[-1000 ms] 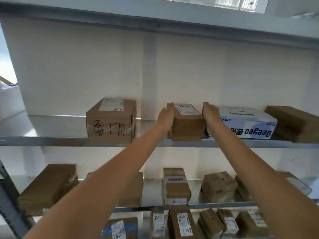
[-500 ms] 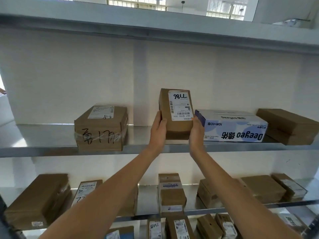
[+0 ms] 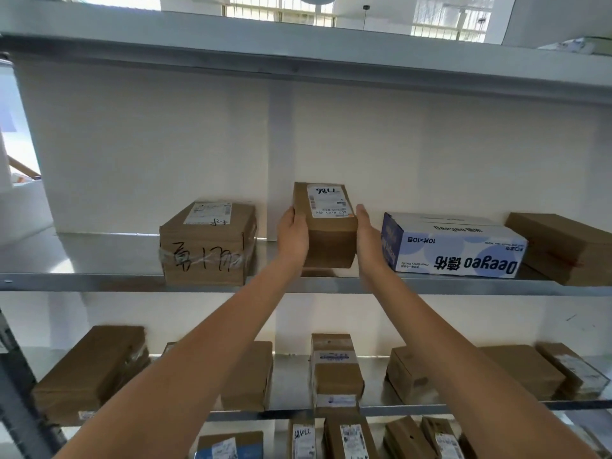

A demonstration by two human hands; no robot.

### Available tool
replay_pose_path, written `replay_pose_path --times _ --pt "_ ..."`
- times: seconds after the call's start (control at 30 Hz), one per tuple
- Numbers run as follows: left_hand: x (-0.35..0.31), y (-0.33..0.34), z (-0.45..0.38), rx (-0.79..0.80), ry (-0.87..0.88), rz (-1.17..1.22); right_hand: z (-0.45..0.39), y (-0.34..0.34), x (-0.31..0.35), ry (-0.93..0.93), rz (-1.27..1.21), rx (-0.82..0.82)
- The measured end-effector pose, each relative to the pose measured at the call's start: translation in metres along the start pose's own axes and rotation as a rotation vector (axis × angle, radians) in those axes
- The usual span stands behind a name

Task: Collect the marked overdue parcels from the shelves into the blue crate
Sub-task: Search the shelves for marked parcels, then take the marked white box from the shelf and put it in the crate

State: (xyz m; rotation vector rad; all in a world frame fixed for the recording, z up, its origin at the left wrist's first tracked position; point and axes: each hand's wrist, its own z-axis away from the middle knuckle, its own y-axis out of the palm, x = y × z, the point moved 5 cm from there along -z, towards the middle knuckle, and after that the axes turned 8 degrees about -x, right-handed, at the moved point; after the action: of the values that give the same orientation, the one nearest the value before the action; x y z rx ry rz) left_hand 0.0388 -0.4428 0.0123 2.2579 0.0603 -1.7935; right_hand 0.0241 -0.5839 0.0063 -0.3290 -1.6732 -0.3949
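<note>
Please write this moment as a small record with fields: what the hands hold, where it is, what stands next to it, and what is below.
held thing: small brown parcel, white label facing up
left hand: grip on the parcel's left side
right hand: flat against the parcel's right side
place: upper shelf, parcel tilted, near the front edge
left neighbour: taped brown box with handwriting
right neighbour: blue and white carton
below: lower shelf with several brown parcels
blue crate: not in view

Head view, single: worn on my head, facing forward and slightly up at the shelf, arm's reach away.
</note>
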Motion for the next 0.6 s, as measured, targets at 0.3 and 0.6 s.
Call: replay_pose_path --times 0.3,0.6 --pt "0.026 -0.047 -0.02 -0.107 -0.205 -0.138 0.007 0.041 -0.035 0.11 0.11 0.119" --pt "-0.063 0.016 0.021 -0.185 0.532 -0.268 -0.02 -0.028 0.004 -0.109 0.082 -0.196"
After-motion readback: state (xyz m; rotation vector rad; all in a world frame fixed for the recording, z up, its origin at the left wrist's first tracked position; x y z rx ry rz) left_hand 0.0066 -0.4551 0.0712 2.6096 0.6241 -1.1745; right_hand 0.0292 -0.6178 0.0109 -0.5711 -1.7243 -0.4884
